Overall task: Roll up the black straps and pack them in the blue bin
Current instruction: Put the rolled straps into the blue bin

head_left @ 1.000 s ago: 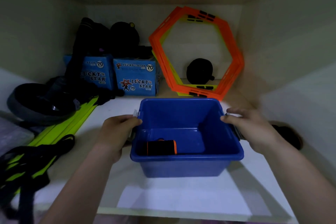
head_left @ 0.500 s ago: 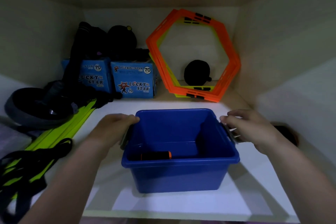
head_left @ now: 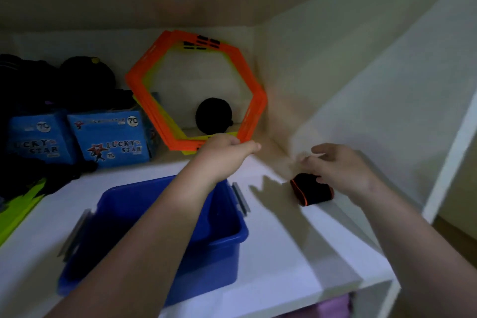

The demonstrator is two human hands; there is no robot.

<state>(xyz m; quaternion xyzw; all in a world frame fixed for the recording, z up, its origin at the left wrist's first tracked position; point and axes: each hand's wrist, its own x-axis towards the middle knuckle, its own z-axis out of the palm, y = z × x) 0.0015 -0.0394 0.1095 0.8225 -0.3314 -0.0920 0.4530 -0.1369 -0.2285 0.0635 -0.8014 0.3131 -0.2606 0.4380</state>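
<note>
The blue bin (head_left: 227, 235) stands on the white shelf (head_left: 296, 253) at lower left, with grey handles on its sides. My left forearm crosses over it and hides its inside. My left hand (head_left: 224, 150) hovers beyond the bin's far right corner, holding nothing, fingers loosely extended to the right. A rolled black strap with orange trim (head_left: 309, 192) lies on the shelf to the right of the bin. My right hand (head_left: 340, 165) is just over the roll with fingers spread, its palm touching the roll's top right.
Orange hexagon rings (head_left: 254, 100) lean on the back wall, with a black round object (head_left: 213, 116) behind them. Blue Lucky Star boxes (head_left: 113, 139), black gear (head_left: 25, 85) and lime-green strips (head_left: 18, 209) fill the left. A white side wall (head_left: 387, 111) stands close on the right.
Both hands have let go of the bin's handles and moved right. The view swung right, and my right hand now sits over a rolled strap beside the bin.
</note>
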